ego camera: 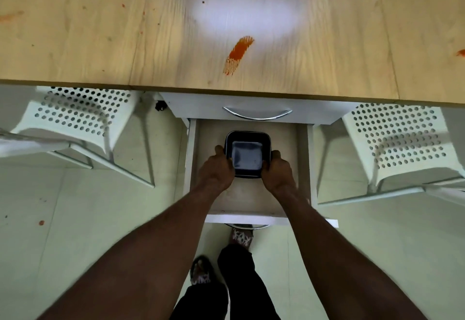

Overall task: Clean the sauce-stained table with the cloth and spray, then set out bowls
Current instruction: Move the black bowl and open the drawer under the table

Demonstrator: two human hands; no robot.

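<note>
My left hand (pixel 217 168) and right hand (pixel 276 170) grip the glossy black square bowl (pixel 247 156) at nine and three o'clock, balancing it to lift from the white drawer (pixel 251 199).

Home dining spot: wooden table (pixel 100 30) (sauce-smeared), white chairs (pixel 75 116).

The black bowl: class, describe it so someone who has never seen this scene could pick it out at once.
Find the sauce-smeared wooden table; under its near edge, between two white perforated chairs, a drawer stands pulled open. Inside it the left hand and right hand grip the black bowl. It is the only dark, square thing on the drawer's pale floor.
</note>
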